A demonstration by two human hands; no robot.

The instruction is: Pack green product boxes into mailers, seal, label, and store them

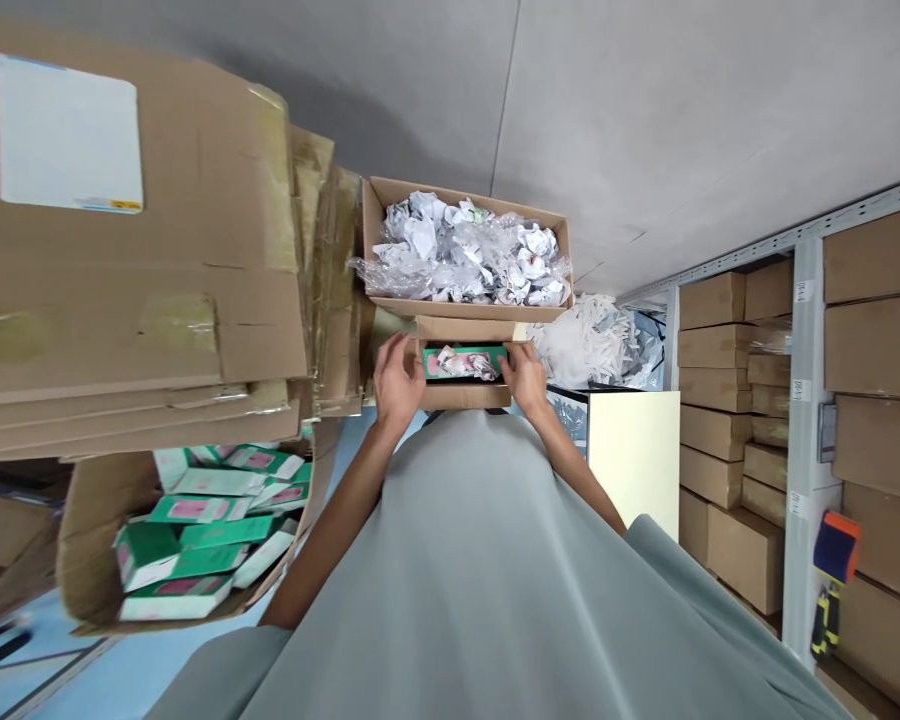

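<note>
A small open cardboard box [461, 397] is right in front of my body, its long flaps folded out. Inside lies a green and pink box [431, 367], partly covered by crumpled paper [461, 362]. My left hand [398, 382] is at the left end of the cardboard box, fingers curled around its edge. At the opposite end, my right hand [524, 377] grips the wall with its fingers bent over the rim. Just beyond, a larger carton [465, 306] holds crumpled white paper and clear plastic wrap [412, 278].
Flattened cardboard [135, 300] is stacked high on the left. Below it, a carton [82, 540] contains several green and pink boxes [214, 533]. White shredded filler [589, 345] is piled at right, near a pale yellow panel [634, 460]. Metal shelving [802, 400] with cartons [712, 405] stands further right.
</note>
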